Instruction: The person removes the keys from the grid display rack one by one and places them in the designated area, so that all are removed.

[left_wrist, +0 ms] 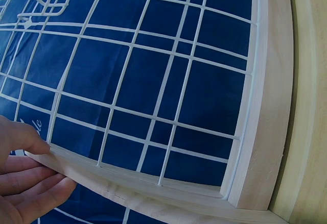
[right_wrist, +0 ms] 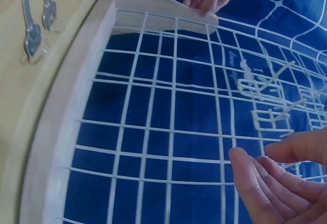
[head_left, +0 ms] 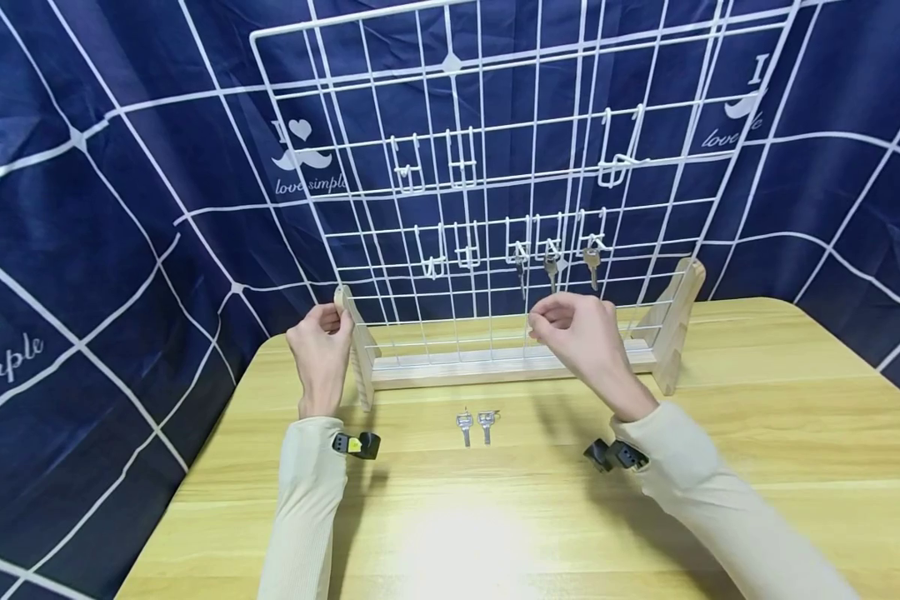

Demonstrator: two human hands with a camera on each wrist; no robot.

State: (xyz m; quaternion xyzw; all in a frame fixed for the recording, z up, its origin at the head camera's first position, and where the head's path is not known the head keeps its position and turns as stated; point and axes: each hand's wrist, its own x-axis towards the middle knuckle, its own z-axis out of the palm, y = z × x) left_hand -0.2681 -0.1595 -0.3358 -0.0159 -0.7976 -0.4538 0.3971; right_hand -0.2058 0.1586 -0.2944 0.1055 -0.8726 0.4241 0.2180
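My left hand (head_left: 321,346) grips the top of the wooden side support (head_left: 357,350) at the left of a white wire grid rack (head_left: 450,313); in the left wrist view the thumb (left_wrist: 31,138) lies on one face and the fingers underneath. My right hand (head_left: 579,333) hovers before the lower right part of the grid, fingers loosely bent, a gap between thumb and forefinger in the right wrist view, nothing visible between them. Above it, a dark key (head_left: 521,275), a silver key (head_left: 551,268) and a brass-toned key (head_left: 592,263) hang on white wire hooks.
Two silver keys with small rings, a left one (head_left: 464,426) and a right one (head_left: 487,424), lie on the wooden table (head_left: 780,392) before the rack's base bar (head_left: 472,372). More hooks (head_left: 432,267) hang on the grid. Dark blue patterned cloth (head_left: 157,242) surrounds the table's back and sides.
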